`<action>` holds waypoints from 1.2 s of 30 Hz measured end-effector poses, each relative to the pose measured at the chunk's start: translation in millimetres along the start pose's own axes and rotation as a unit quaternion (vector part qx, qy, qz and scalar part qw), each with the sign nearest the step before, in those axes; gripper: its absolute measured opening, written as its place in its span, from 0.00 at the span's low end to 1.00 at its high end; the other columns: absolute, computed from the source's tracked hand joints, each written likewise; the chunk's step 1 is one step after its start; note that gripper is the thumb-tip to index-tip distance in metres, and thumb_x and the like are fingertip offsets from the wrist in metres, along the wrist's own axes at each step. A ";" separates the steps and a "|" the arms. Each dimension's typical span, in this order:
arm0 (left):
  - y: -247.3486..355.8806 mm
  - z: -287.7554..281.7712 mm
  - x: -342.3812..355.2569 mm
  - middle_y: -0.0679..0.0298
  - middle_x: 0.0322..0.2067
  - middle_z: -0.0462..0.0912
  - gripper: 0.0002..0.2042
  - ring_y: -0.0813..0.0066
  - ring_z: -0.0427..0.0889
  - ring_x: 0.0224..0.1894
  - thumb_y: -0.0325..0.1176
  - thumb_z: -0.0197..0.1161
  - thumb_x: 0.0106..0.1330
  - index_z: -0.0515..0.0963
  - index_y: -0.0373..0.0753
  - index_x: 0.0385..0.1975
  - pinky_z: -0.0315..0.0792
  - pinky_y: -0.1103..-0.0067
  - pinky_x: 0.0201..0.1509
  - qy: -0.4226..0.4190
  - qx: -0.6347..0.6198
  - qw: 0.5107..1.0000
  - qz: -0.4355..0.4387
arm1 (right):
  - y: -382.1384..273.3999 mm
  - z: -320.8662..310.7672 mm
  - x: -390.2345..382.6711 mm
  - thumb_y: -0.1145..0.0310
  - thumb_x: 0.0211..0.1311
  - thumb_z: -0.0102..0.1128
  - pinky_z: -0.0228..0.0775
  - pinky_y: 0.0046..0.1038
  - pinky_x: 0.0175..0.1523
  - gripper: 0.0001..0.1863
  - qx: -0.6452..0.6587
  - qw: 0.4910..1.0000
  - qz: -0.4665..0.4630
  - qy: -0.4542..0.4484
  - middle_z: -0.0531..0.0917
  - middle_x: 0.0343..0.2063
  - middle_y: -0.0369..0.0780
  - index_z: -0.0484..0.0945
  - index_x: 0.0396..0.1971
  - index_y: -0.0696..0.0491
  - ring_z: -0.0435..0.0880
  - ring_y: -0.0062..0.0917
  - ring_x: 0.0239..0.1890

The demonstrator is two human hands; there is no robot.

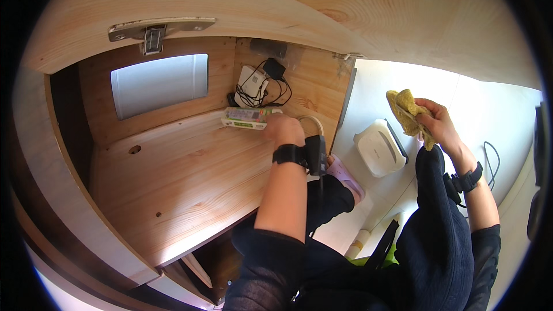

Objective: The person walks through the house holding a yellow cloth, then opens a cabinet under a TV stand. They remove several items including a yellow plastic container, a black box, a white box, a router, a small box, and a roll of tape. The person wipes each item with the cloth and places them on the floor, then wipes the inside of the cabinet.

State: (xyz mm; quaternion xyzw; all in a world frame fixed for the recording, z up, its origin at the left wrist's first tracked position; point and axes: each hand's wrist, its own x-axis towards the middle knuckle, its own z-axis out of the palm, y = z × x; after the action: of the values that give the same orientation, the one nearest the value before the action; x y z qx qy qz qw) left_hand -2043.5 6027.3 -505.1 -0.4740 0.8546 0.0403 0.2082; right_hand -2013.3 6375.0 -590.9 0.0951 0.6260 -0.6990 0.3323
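Note:
Inside the wooden cabinet, my left hand is closed at the right end of a long, slim printed box, white and green. The box lies on the cabinet shelf, and its right end is hidden by the hand. My right hand holds up a crumpled yellow cloth outside the cabinet, above the floor on the right. Just behind the box, a white device leans in the back corner among tangled black cables, with a black power adapter on top.
A metal latch hangs from the cabinet's upper edge. The back panel has a rectangular cut-out. A white lidded bin stands on the floor to the right. A foot in a pink slipper is beside the cabinet. My dark-clothed knee rises below the cloth.

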 end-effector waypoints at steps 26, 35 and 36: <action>-46.5 74.1 -131.7 0.54 0.33 0.80 0.20 0.75 0.71 0.24 0.39 0.48 0.67 0.71 0.29 0.51 0.65 0.86 0.19 -0.683 -0.636 0.332 -0.142 | -15.4 4.0 9.2 0.45 0.60 0.58 0.65 0.35 0.60 0.37 -0.051 0.976 -0.112 -0.180 0.80 0.46 0.48 0.61 0.64 0.50 0.77 0.34 0.52; -31.1 74.8 -134.0 0.57 0.56 0.71 0.29 0.65 0.75 0.54 0.57 0.42 0.70 0.61 0.40 0.61 0.74 0.72 0.52 -0.461 -0.681 0.558 0.106 | -4.7 -0.2 11.1 0.44 0.59 0.59 0.76 0.26 0.48 0.34 0.033 0.992 0.081 -0.093 0.83 0.40 0.46 0.72 0.54 0.58 0.82 0.29 0.45; -27.8 78.8 -134.1 0.58 0.57 0.71 0.27 0.65 0.75 0.55 0.54 0.44 0.71 0.62 0.41 0.61 0.73 0.69 0.55 -0.422 -0.698 0.564 0.129 | -3.3 -0.7 11.4 0.43 0.59 0.59 0.76 0.26 0.48 0.35 0.034 0.990 0.091 -0.099 0.83 0.41 0.46 0.72 0.54 0.58 0.82 0.30 0.45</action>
State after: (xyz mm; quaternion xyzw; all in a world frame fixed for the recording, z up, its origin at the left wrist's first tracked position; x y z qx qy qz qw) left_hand -1933.3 6139.4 -520.4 -0.2854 0.4271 0.8463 0.1414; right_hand -2024.1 6371.7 -594.6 0.0929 0.5544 -0.6929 0.4515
